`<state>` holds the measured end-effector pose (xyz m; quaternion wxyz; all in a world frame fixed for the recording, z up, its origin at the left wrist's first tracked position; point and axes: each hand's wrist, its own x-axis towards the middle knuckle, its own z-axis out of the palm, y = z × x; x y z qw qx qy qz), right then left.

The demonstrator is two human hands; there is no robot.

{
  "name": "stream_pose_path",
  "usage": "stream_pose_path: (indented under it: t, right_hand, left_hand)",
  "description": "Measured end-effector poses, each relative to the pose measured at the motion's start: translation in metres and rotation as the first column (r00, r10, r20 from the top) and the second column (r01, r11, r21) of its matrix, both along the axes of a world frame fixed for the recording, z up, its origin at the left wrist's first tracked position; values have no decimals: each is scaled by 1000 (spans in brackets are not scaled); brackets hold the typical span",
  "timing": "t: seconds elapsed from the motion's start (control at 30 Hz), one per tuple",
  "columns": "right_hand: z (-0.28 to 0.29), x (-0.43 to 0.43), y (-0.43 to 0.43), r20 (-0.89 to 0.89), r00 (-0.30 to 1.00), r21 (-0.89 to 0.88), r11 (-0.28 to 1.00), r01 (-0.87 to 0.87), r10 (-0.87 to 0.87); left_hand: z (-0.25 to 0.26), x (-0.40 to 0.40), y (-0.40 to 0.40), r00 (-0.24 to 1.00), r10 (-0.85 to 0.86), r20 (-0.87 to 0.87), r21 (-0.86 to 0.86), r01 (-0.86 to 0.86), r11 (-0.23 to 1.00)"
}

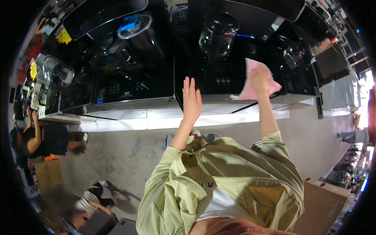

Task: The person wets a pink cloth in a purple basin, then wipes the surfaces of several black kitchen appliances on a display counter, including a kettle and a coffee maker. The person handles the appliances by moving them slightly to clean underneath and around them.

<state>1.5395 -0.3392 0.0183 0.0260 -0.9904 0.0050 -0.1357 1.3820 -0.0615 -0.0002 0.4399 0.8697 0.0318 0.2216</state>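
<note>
My right hand presses a pink cloth on the front part of a glossy black appliance top, and the hand is slightly blurred. Flat and empty, my left hand has its fingers stretched out at the front edge of the same top, near the gap to the neighbouring unit. Whether its palm touches the surface I cannot tell. Round touch icons show on the black panel between my hands. Behind them stands a glass kettle with a dark lid.
To the left, another black unit carries a large lidded metal pot. A glass pot stands at the right. Two people are on the left side. A big cardboard box is behind me at right.
</note>
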Motion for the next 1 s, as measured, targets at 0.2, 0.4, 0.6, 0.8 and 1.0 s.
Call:
stream_pose_path:
  t: [0.2, 0.4, 0.6, 0.8, 1.0]
  right_hand:
    - [44, -80, 172, -34, 806, 45, 806, -590, 591]
    - [8, -57, 111, 253, 868, -73, 903, -422, 426]
    - [-6, -13, -41, 187, 952, 64, 970, 235, -243]
    - [-27, -46, 34, 193, 981, -37, 999, 16, -8]
    - [17, -65, 89, 56, 984, 35, 985, -172, 170]
  left_hand:
    - [-3, 5, 4, 1000, -15, -6, 58, 16, 998]
    - [7, 0, 12, 999, -13, -46, 166, 20, 986]
    - [19, -1, 6, 993, -32, -117, 208, 56, 977]
    - [11, 0, 4, 998, -18, -67, 241, 34, 970]
    - [13, -4, 9, 996, 7, -87, 236, 13, 972]
